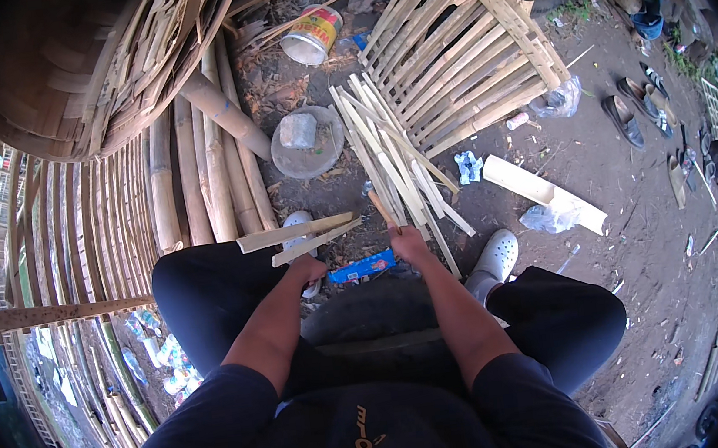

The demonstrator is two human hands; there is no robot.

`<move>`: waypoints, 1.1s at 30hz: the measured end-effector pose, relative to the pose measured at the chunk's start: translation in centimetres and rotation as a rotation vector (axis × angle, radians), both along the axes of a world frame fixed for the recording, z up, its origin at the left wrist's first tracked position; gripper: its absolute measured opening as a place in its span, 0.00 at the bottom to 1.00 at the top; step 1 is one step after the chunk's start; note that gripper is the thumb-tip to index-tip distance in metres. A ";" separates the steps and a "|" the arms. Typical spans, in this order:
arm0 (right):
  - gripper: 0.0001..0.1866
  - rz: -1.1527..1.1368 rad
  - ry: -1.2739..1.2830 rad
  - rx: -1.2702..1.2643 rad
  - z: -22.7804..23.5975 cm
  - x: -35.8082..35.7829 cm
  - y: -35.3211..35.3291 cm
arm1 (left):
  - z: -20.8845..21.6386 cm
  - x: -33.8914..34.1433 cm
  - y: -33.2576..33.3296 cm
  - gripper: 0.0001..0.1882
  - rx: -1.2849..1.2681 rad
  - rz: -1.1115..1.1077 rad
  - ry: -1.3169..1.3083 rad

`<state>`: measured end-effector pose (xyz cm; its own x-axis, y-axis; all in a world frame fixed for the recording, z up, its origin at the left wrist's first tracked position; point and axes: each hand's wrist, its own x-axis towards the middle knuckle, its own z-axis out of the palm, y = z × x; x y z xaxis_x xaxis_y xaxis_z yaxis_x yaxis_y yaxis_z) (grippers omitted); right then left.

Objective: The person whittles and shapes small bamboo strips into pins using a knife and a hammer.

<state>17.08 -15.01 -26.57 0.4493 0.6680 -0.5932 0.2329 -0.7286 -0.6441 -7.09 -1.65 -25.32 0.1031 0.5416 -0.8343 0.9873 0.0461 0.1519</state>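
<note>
My left hand (pixel 307 270) is closed in front of my left knee. Just beyond it lie two pale split bamboo pieces (pixel 297 231), crossing over my left shoe; whether the fingers grip one is unclear. Fingers wrapped, my right hand (pixel 410 245) holds a slim brown wooden stick (pixel 381 208) that points away from me. A blue printed packet (pixel 362 267) lies between both hands, its left end close to my left fingers. Past my right hand, several long split bamboo strips (pixel 387 155) are piled on the ground.
A slatted bamboo panel (pixel 465 64) leans beyond the strips. A stone block (pixel 298 131) rests on a round grey slab (pixel 309 164). Bamboo poles (pixel 216 178) and a large woven basket (pixel 39 91) stand left. At right are a half-round bamboo piece (pixel 539 187) and shoes (pixel 622 120).
</note>
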 end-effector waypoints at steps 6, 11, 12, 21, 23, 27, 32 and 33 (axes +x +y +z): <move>0.34 0.085 0.015 0.003 0.5 -0.2 0.3 | 0.7 0.6 0.2 0.10 -0.046 0.018 -0.048; 0.34 0.039 -0.017 0.030 0.0 -0.2 0.4 | 1.6 1.9 1.1 0.09 -0.040 -0.047 -0.063; 0.34 0.011 -0.022 0.032 0.0 -0.2 0.4 | 1.9 2.3 1.1 0.10 -0.033 -0.083 -0.065; 0.34 -0.069 0.023 0.017 1.1 0.7 0.0 | 1.2 2.8 -0.3 0.12 0.006 0.019 -0.117; 0.33 -0.132 0.048 0.004 0.1 0.6 0.4 | 0.9 2.2 0.0 0.13 0.024 0.007 -0.090; 0.31 -0.319 0.256 0.019 1.1 0.3 1.2 | 0.3 1.3 -0.2 0.13 0.034 -0.001 -0.041; 0.27 -0.594 0.948 0.113 1.8 2.7 2.0 | 0.8 2.1 0.1 0.13 0.005 -0.060 -0.028; 0.27 -0.633 1.059 0.134 2.6 3.1 2.2 | 1.2 2.2 0.0 0.13 -0.005 -0.064 -0.022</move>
